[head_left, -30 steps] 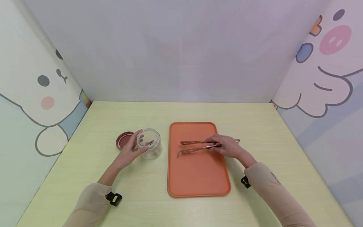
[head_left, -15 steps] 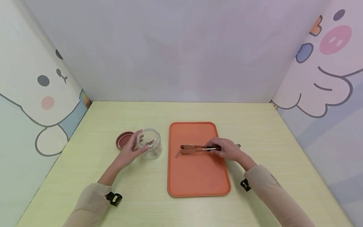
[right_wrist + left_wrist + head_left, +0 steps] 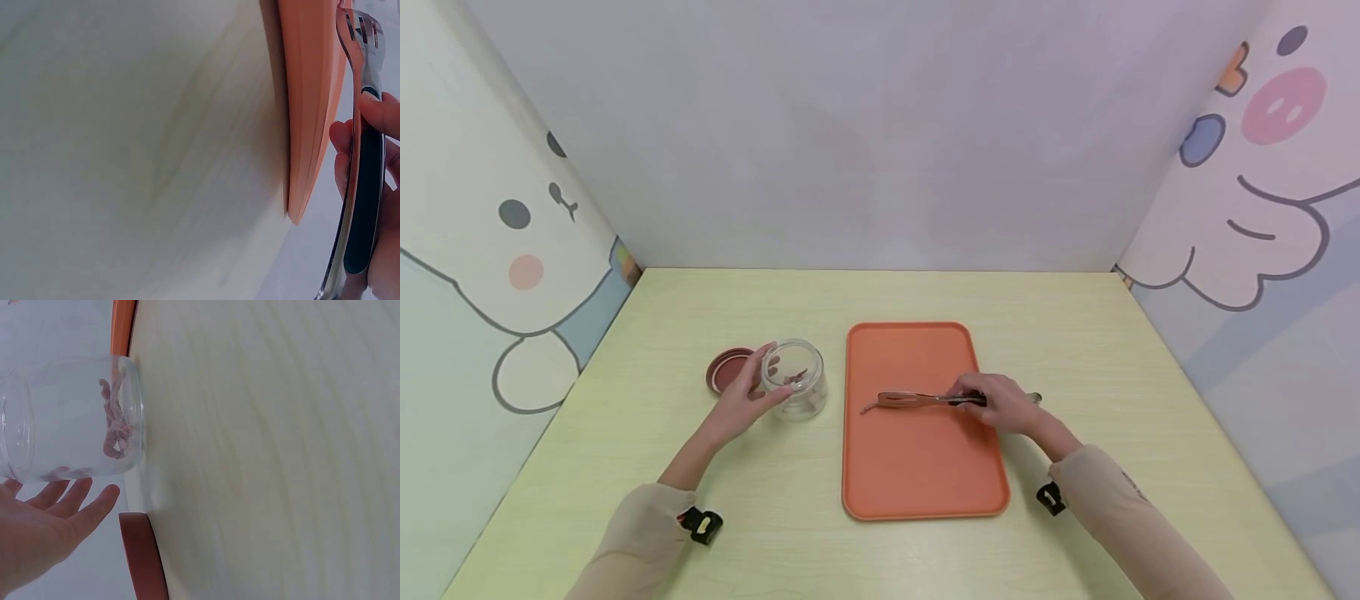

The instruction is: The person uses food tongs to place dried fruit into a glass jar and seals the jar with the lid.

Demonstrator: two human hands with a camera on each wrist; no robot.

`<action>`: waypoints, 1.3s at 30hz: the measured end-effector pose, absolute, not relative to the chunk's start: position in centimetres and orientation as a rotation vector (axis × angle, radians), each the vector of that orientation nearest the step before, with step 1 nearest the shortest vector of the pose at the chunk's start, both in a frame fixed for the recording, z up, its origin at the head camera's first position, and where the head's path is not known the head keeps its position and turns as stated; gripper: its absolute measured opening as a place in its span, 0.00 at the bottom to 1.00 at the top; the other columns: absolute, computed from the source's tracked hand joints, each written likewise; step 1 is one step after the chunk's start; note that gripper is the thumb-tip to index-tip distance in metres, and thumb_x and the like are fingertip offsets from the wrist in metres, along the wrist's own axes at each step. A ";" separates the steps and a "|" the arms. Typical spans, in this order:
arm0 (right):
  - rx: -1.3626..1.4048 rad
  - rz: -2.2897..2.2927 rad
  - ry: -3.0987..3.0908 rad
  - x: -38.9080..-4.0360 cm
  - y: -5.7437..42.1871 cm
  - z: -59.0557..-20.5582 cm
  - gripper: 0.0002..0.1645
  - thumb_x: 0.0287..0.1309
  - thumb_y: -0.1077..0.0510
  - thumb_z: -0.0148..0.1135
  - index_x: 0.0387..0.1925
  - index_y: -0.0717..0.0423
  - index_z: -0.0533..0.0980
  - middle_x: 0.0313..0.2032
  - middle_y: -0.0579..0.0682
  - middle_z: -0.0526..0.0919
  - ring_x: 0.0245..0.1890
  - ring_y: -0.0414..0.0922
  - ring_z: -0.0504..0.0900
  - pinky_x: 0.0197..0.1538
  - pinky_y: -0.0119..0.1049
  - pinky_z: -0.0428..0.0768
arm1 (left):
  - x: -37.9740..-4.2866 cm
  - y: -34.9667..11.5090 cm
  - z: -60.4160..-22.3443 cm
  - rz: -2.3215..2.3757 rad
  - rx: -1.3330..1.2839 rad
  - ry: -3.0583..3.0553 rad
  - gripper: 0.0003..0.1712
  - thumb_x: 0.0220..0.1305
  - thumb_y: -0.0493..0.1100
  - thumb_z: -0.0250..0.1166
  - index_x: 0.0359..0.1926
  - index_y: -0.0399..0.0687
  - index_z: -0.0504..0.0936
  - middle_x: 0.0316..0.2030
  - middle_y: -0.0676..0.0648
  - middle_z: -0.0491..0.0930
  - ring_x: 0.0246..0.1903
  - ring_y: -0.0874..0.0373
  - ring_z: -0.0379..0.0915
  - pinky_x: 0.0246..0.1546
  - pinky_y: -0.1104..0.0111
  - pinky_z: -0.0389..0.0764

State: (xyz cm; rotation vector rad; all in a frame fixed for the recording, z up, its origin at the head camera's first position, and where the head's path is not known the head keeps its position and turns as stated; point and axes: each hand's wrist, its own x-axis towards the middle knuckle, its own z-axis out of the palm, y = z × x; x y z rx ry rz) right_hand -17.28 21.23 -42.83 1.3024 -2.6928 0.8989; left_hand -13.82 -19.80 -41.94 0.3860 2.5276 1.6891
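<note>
A clear glass jar stands uncovered on the table, left of the orange tray. My left hand holds its side, thumb at the front and fingers round the back. Pinkish-brown twisted strips lie at the jar's bottom. My right hand grips metal tongs by their dark handle, with the arms squeezed together. Low over the tray, the slotted tips point left, and a thin pinkish strip sticks out at their end.
A dark red round lid lies on the table, left of the jar and partly behind my left hand. The pale wood table meets a plain back wall. Cartoon-printed panels stand at both sides.
My right hand has moved slightly toward me and squeezed the tongs from spread to closed. The strip at their tips has shifted a little left. My left hand and the jar have stayed put.
</note>
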 end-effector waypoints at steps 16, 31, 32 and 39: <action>1.206 0.896 -2.744 -17.2 22.1 -42.2 0.16 0.47 0.68 0.61 0.36 0.46 0.76 0.27 0.43 0.77 0.23 0.36 0.69 0.27 0.33 0.70 | -13.9 -19.9 -42.1 1.697 0.399 2.516 0.42 0.57 0.46 0.62 0.66 0.52 0.47 0.59 0.32 0.57 0.59 0.42 0.52 0.49 0.53 0.67; 1.172 0.901 -2.595 -18.4 23.1 -38.7 0.14 0.46 0.69 0.63 0.34 0.49 0.76 0.23 0.38 0.73 0.15 0.34 0.64 0.17 0.29 0.64 | -13.8 -19.7 -41.8 1.694 0.386 2.523 0.41 0.57 0.45 0.62 0.66 0.52 0.48 0.59 0.32 0.57 0.59 0.41 0.52 0.50 0.51 0.65; 1.175 0.902 -2.578 -18.5 23.1 -38.5 0.14 0.46 0.69 0.63 0.35 0.49 0.76 0.23 0.37 0.73 0.14 0.34 0.64 0.17 0.29 0.64 | -13.7 -19.6 -41.4 1.693 0.384 2.521 0.41 0.57 0.44 0.61 0.66 0.50 0.48 0.59 0.31 0.57 0.59 0.40 0.52 0.50 0.51 0.65; 1.212 0.881 -2.488 -19.2 22.7 -36.5 0.14 0.47 0.68 0.63 0.36 0.50 0.76 0.24 0.37 0.73 0.14 0.33 0.62 0.17 0.29 0.62 | -13.7 -19.8 -41.7 1.679 0.367 2.528 0.41 0.57 0.46 0.61 0.66 0.53 0.48 0.59 0.32 0.57 0.59 0.41 0.52 0.50 0.49 0.64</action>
